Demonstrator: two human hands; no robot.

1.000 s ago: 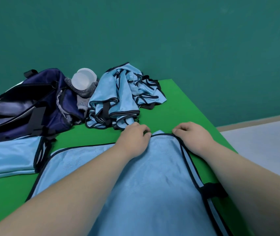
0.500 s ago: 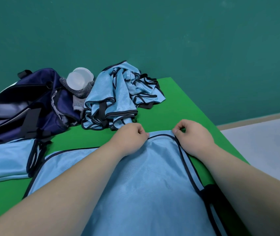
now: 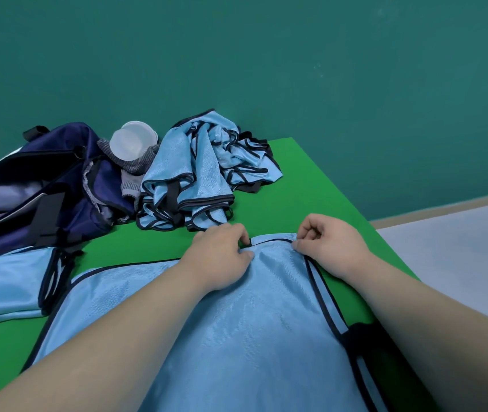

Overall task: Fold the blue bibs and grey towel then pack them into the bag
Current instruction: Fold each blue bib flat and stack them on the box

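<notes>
Head view, left hand (image 3: 222, 257) and right hand (image 3: 330, 248) pinching blue bib (image 3: 237, 337) top edge (black-trimmed), green table (image 3: 305, 185).

Both hands have re-gripped the 12 o'clock edge of the spread bib (image 3: 251, 337). 1 s ago the left hand (image 3: 222, 257) lay over that edge as a fist; now its thumb and fingertips pinch the black trim (image 3: 247, 241). The right hand (image 3: 330, 248) has curled up higher, and its thumb and forefinger now pinch the corner at 1 o'clock. Between the hands the edge has come up, and a narrow blue band (image 3: 272, 237) shows behind the trim line. The fabric below the hands is more domed. The black side strap (image 3: 361, 337) at 4 o'clock was flat and now looks bunched.
</notes>
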